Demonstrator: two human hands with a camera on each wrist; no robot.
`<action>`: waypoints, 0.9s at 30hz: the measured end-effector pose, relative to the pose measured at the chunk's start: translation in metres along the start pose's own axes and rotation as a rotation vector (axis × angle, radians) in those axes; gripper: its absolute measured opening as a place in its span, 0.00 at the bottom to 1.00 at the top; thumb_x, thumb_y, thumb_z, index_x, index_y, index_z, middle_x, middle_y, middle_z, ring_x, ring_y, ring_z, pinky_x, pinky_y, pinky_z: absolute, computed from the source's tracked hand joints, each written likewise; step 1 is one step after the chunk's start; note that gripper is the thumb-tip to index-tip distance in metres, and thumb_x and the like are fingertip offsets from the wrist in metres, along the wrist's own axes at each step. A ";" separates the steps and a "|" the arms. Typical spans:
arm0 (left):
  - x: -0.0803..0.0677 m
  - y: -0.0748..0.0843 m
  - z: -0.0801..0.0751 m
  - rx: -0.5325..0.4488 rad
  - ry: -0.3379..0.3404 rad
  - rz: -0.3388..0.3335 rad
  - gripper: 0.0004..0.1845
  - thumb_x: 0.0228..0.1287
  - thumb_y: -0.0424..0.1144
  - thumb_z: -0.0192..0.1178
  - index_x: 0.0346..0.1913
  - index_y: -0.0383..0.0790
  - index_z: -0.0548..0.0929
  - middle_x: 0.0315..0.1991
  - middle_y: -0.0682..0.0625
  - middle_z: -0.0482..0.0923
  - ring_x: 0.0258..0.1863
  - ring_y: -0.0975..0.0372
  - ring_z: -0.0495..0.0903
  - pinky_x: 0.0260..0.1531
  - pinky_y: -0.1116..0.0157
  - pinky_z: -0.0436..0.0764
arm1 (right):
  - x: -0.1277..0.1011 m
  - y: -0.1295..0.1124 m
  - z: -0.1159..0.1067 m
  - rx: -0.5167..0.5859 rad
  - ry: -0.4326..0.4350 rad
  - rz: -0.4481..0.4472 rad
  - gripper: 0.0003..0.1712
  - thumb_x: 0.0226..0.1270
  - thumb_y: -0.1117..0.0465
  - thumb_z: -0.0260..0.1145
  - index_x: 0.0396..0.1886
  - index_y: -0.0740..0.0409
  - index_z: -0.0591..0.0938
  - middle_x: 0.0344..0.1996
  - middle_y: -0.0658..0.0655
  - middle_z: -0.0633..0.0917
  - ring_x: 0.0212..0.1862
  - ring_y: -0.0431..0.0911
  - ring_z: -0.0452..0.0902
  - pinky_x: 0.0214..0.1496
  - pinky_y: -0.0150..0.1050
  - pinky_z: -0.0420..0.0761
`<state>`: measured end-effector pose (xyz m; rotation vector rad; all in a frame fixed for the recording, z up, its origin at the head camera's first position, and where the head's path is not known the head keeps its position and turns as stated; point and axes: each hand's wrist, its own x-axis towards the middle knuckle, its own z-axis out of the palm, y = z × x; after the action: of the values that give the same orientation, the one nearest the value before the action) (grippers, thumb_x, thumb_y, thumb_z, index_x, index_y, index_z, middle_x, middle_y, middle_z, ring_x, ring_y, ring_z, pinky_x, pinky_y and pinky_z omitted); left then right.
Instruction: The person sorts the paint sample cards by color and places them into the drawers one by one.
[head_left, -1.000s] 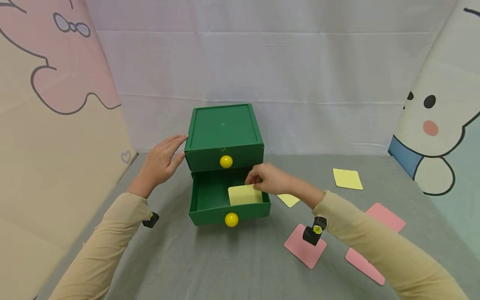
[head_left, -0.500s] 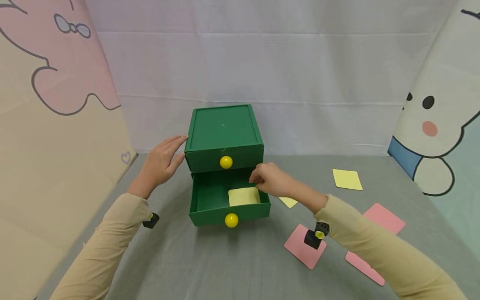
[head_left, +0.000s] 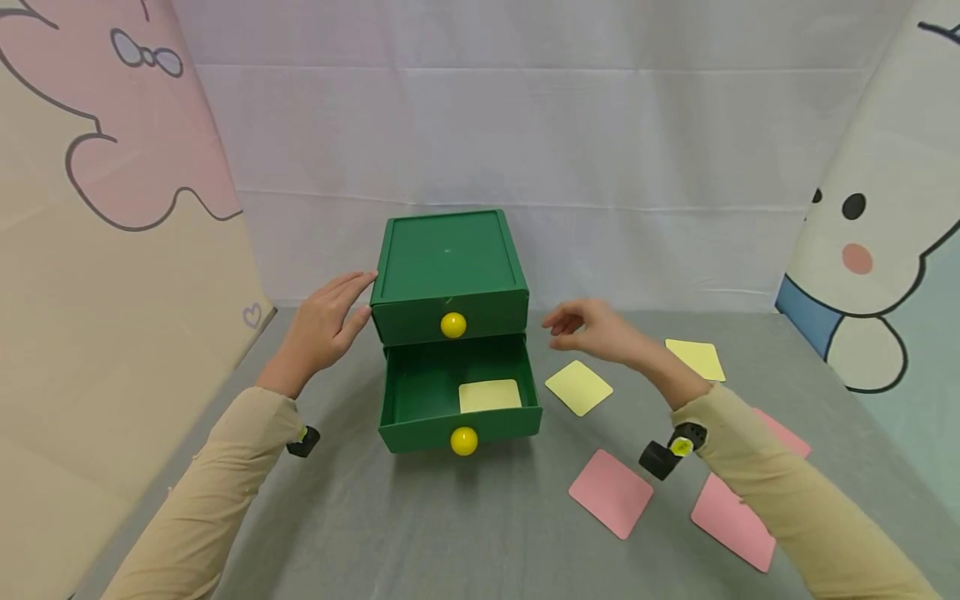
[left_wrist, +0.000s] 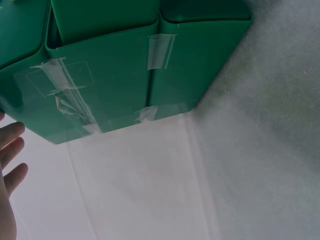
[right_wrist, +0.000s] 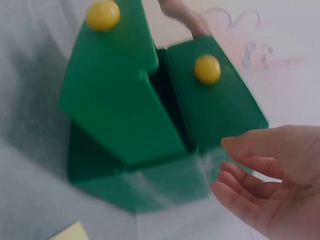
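Note:
A green drawer cabinet (head_left: 448, 258) with yellow ball knobs stands in the middle of the head view. Its lower drawer (head_left: 416, 392) is pulled out, and a yellow card (head_left: 490, 396) lies inside at the right. The fingertips of my left hand (head_left: 322, 325) rest at the cabinet's upper left edge, fingers nearly straight. To the right of the cabinet, my right hand (head_left: 596, 332) hovers with loosely bent fingers and holds nothing; the right wrist view shows this hand (right_wrist: 280, 180) beside the upper drawer front (right_wrist: 220, 105). Clear tape (left_wrist: 160, 50) joins the cabinet's sections.
Right of the cabinet a yellow card (head_left: 579, 388) lies on the grey cloth (head_left: 337, 517), another yellow card (head_left: 701, 358) farther back. Pink cards, one (head_left: 611, 493) in front, lie nearer, partly under the right sleeve (head_left: 795, 492). A white curtain (head_left: 525, 125) hangs behind.
My right hand has let go of the yellow card, leaving it flat in the drawer, and moved out to the right. The left hand has stayed in place.

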<state>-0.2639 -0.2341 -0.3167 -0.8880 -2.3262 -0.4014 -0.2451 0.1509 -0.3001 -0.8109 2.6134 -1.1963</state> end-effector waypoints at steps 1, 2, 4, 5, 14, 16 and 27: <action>0.000 0.000 0.000 0.000 0.000 -0.001 0.34 0.71 0.56 0.33 0.60 0.29 0.69 0.56 0.36 0.71 0.58 0.47 0.67 0.56 0.47 0.66 | -0.001 0.005 -0.002 0.015 0.014 0.023 0.14 0.58 0.67 0.63 0.44 0.67 0.79 0.36 0.60 0.80 0.38 0.48 0.75 0.40 0.37 0.77; 0.000 0.000 0.000 -0.001 -0.001 -0.001 0.33 0.71 0.56 0.34 0.60 0.29 0.69 0.56 0.36 0.71 0.58 0.47 0.67 0.56 0.47 0.66 | -0.001 0.011 -0.004 0.026 0.026 0.041 0.15 0.58 0.67 0.64 0.45 0.68 0.78 0.36 0.60 0.80 0.38 0.48 0.75 0.40 0.36 0.77; 0.000 0.001 -0.001 -0.001 -0.003 -0.002 0.33 0.71 0.56 0.34 0.61 0.30 0.69 0.56 0.36 0.71 0.58 0.47 0.67 0.56 0.48 0.65 | -0.002 0.025 -0.006 0.038 0.044 0.075 0.17 0.58 0.65 0.64 0.46 0.69 0.78 0.36 0.60 0.80 0.38 0.48 0.75 0.41 0.36 0.77; 0.000 0.001 -0.001 0.000 -0.004 -0.002 0.33 0.71 0.56 0.34 0.61 0.30 0.69 0.56 0.36 0.71 0.58 0.47 0.67 0.56 0.48 0.65 | -0.003 0.033 -0.006 0.045 0.050 0.093 0.18 0.59 0.64 0.64 0.47 0.70 0.77 0.36 0.60 0.80 0.38 0.48 0.75 0.41 0.36 0.77; 0.000 0.001 -0.001 -0.009 0.000 0.002 0.33 0.71 0.55 0.34 0.61 0.30 0.69 0.56 0.36 0.71 0.58 0.46 0.67 0.56 0.47 0.65 | -0.010 0.103 0.014 0.025 0.070 0.205 0.26 0.58 0.56 0.65 0.51 0.71 0.74 0.40 0.61 0.80 0.43 0.49 0.75 0.42 0.37 0.76; -0.001 0.001 -0.001 -0.012 0.001 0.002 0.32 0.71 0.55 0.34 0.61 0.30 0.68 0.56 0.36 0.71 0.58 0.47 0.67 0.56 0.47 0.65 | -0.012 0.111 0.020 0.018 0.065 0.219 0.29 0.58 0.56 0.65 0.53 0.72 0.73 0.41 0.63 0.79 0.44 0.51 0.74 0.43 0.40 0.76; -0.001 0.001 0.000 -0.012 0.005 -0.003 0.33 0.71 0.55 0.34 0.61 0.30 0.68 0.56 0.35 0.71 0.58 0.47 0.67 0.56 0.47 0.65 | -0.014 0.130 0.043 -0.148 0.093 0.294 0.33 0.50 0.54 0.70 0.47 0.77 0.73 0.38 0.68 0.77 0.38 0.55 0.72 0.38 0.45 0.74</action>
<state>-0.2628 -0.2338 -0.3172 -0.8887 -2.3228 -0.4187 -0.2721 0.1997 -0.4261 -0.3790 2.7979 -0.9919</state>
